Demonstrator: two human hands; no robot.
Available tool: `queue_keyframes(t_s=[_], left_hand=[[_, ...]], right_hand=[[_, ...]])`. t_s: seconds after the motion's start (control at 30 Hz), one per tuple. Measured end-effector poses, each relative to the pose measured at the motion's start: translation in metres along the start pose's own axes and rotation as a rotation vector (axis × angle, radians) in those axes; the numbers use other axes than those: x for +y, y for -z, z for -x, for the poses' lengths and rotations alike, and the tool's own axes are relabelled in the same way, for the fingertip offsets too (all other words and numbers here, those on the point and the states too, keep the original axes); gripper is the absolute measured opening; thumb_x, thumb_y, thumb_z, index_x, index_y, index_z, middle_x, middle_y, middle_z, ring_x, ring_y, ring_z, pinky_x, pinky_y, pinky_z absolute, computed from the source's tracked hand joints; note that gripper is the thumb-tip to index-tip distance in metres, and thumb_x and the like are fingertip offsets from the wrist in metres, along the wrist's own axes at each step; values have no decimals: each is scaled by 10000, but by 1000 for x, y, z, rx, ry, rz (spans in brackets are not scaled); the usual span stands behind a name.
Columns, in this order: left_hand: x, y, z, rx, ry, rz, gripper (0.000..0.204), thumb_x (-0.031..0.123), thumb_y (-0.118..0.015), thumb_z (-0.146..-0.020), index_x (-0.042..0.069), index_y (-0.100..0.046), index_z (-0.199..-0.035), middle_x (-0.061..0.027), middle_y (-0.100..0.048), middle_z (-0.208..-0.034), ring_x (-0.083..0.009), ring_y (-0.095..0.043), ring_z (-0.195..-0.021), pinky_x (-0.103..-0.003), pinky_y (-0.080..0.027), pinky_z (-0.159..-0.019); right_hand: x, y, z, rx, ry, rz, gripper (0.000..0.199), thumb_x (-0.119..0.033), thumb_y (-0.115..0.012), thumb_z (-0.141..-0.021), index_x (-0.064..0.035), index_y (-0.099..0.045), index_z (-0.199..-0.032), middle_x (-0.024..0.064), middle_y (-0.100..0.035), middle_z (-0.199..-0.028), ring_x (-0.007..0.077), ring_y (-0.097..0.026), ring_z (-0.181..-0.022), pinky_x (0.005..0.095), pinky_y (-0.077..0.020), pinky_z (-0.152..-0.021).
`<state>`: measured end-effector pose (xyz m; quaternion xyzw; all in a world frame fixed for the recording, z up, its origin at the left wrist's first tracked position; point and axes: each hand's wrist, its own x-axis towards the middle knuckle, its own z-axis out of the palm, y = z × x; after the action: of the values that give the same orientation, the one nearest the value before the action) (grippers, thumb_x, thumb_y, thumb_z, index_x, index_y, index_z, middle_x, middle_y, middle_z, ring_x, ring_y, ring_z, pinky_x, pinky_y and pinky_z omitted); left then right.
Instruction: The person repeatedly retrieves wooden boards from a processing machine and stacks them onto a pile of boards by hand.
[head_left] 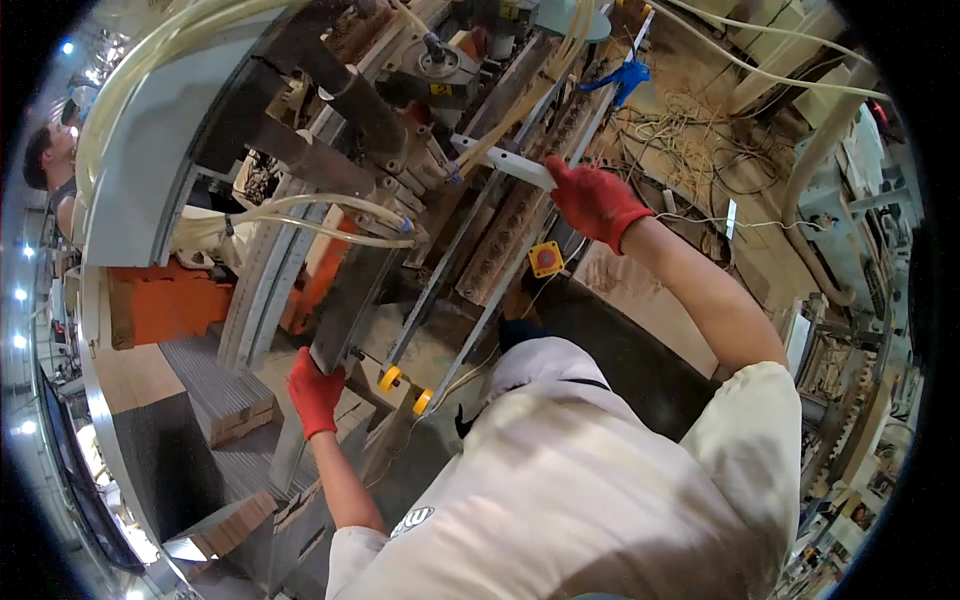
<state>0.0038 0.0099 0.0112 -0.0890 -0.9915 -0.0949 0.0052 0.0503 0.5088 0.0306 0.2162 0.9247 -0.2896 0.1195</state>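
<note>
Head view — landmark, the red-and-yellow button box.
Right hand, red-gloved: just above and right of the box, fingers closed around the near end of a pale metal bar.
Bar: above the box, running up-left from the glove, dark holes along it.
Left hand, red-gloved: well left of and below the box, fingers curled on the lower end of a long dark board — fingertips partly hidden.
Board: left of the box, sloping.
Two metal rails: passing left of the box, a yellow wheel at one lower end.
Blue tool: well above the box, to the right.
Stacked dark-faced boards: far left, lower than the box.
</note>
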Motion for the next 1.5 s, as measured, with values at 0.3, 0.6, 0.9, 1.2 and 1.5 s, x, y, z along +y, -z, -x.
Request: queue_keyframes(t_s=[0.3, 0.6, 0.9, 1.2, 1.5], left_hand=[[-13, -8, 3, 28, -37, 6, 391, 207, -764, -639, 57, -561, -938, -192, -658, -887, -414, -625, -875, -489, -497, -705], [-6, -17, -3, 119, -105, -24, 406, 196, -766, -659, 52, -551, -971, -192, -645, -910, -421, -605, -900, -477, -489, -734], [-3, -19, 6, 232, -94, -32, 342, 178, -750, -692, 88, -571, -968, -159, -648, -915, -387, -610, -894, -467, -482, -721], [-15, -20, 10, 246, -17, -71, 418, 198, -771, -663, 91, -584, -1022, -148, -657, -943, -372, -621, -905, -466, -498, -735], [-16, -27, 7, 133, 58, -105, 464, 247, -807, -639, 102, -569, -1009, -127, -655, -967, -350, -622, -940, -470, -475, -769]], right_hand=[[7, -10, 5, 36, 75, 57, 399, -307, -443, -970, -105, -478, -1313, 188, -672, -920, 391, -657, -829, 486, -514, -701], [57, -40, -34, 55, 144, -302, 371, -301, -379, -992, -82, -489, -1270, 195, -670, -853, 391, -666, -859, 508, -515, -717], [16, -13, -9, 152, 267, 185, 338, -305, -515, -948, -131, -494, -1238, 170, -677, -936, 407, -637, -885, 485, -494, -741], [5, -17, 0, 119, 229, 132, 458, -376, -272, -1025, -30, -554, -1129, 249, -666, -993, 466, -632, -896, 551, -483, -808], [17, -18, -3, 94, 258, 199, 449, -265, -501, -933, -58, -432, -1325, 241, -668, -929, 450, -633, -878, 542, -490, -723]])
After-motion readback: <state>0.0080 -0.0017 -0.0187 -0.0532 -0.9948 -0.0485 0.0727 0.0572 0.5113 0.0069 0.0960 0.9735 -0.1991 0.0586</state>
